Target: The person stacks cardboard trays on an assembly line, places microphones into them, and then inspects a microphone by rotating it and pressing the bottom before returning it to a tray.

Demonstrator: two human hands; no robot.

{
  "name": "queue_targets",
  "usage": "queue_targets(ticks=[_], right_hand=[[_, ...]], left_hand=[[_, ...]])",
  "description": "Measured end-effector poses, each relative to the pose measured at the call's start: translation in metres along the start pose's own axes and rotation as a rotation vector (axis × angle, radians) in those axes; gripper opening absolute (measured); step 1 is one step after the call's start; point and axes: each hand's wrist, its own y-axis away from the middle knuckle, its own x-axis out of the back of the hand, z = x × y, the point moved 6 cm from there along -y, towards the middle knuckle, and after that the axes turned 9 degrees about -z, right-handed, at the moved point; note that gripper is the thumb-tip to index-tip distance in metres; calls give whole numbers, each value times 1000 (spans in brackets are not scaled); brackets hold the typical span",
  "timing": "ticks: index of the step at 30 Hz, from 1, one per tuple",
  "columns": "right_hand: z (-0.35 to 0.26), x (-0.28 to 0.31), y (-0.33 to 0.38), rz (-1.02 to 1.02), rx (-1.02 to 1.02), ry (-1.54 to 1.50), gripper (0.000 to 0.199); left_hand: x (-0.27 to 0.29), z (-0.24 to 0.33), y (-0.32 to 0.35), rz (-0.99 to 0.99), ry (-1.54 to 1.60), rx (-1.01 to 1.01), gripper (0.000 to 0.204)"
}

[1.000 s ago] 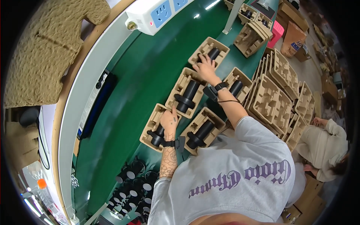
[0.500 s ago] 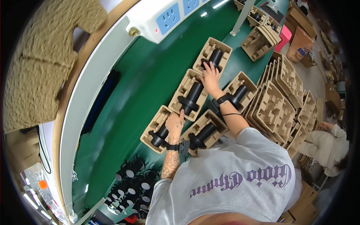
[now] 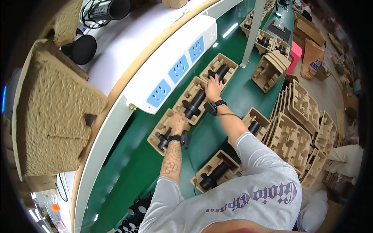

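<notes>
Three brown moulded-pulp trays stand in a row on a green worktop, each holding black cylindrical parts with a collar. My left hand (image 3: pixel 178 123) is closed at the join of the nearest-left tray (image 3: pixel 156 131) and the middle tray (image 3: pixel 187 96); its fingertips are hidden. A black cylinder (image 3: pixel 199 97) lies in the middle tray. My right hand (image 3: pixel 213 89) rests with fingers apart over the join of the middle and far trays, fingertips beside the black cylinder (image 3: pixel 222 72) in the far tray (image 3: pixel 231 66).
Nearer my body stand two more filled trays, one (image 3: pixel 198 180) in front of me and one (image 3: pixel 262 121) by my right arm. Stacked pulp trays (image 3: pixel 289 141) lie at the right. A white power strip (image 3: pixel 171 70) runs behind the row; a metal post (image 3: pixel 252 37) rises beyond it.
The row of trays has shifted away from me together with both hands, widening the gap to the two nearer trays. My left hand's extended finger has curled in. The view has shifted too.
</notes>
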Motion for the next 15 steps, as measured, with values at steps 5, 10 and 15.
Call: queue_targets(ticks=[5, 10, 15], right_hand=[[20, -17, -27, -215, -45, 167, 32], [14, -13, -38, -146, -16, 264, 34], [30, 14, -21, 34, -212, 10, 44]], left_hand=[[-24, 26, -15, 62, -49, -26, 52], [-19, 45, -19, 174, -46, -45, 55], [6, 60, -12, -32, 65, -81, 41]])
